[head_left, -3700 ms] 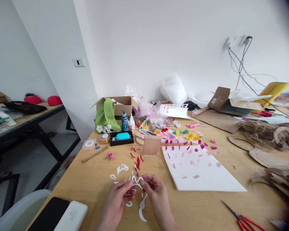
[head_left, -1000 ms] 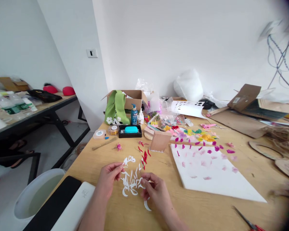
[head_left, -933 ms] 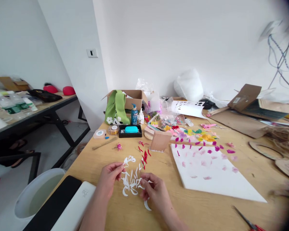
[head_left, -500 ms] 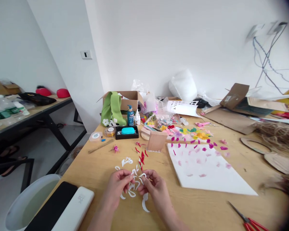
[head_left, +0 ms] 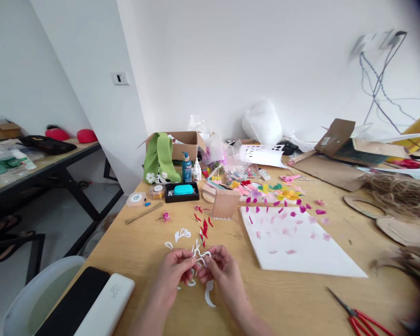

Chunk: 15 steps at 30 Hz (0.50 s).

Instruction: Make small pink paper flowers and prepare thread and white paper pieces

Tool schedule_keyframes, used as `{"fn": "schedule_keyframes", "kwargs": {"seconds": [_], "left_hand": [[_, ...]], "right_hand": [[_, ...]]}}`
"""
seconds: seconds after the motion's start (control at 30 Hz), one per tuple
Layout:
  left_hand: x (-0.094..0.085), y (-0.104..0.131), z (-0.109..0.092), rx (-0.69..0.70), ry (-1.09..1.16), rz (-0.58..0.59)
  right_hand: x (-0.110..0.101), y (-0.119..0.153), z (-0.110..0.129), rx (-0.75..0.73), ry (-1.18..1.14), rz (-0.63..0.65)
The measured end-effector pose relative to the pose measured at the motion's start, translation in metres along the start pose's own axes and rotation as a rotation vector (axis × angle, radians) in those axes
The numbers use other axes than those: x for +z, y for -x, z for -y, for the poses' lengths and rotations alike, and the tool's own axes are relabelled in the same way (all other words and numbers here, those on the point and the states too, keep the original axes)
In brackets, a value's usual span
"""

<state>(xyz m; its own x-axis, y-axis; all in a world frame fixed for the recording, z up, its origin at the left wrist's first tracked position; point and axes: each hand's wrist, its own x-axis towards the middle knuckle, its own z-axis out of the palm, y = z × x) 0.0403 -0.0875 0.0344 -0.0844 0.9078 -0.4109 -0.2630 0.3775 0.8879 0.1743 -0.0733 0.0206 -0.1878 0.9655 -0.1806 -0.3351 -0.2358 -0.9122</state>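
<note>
My left hand [head_left: 178,270] and my right hand [head_left: 221,269] are close together above the wooden table, fingers pinched. Each holds a small white cut-out piece between thumb and fingertips; whether it is one piece or two I cannot tell. More curved white pieces lie around and under the hands, such as a crescent [head_left: 209,294] beside my right hand and a petal-shaped outline [head_left: 182,234] beyond my left. Just past the fingertips lie several small red pieces [head_left: 205,228]. A small upright tan board [head_left: 226,204] stands behind them.
On the right lies a white board [head_left: 297,247] with pink and purple petals, and red-handled scissors [head_left: 360,315]. A white power bank [head_left: 108,303] and a black slab [head_left: 75,298] sit front left. Behind are a black tray [head_left: 182,198], bottles, a green bag [head_left: 159,161] and cardboard.
My hands have come slightly closer together, with the white pieces between their fingertips now nearly meeting. The whole view has shifted a little.
</note>
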Motion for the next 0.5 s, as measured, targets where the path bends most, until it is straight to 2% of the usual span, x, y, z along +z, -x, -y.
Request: {"fn": "schedule_keyframes", "kwargs": {"seconds": [0.5], "left_hand": [[-0.0005, -0.0006, 0.0016, -0.036, -0.029, 0.098]], "right_hand": [[-0.0013, -0.0007, -0.0027, 0.001, 0.054, -0.005]]}}
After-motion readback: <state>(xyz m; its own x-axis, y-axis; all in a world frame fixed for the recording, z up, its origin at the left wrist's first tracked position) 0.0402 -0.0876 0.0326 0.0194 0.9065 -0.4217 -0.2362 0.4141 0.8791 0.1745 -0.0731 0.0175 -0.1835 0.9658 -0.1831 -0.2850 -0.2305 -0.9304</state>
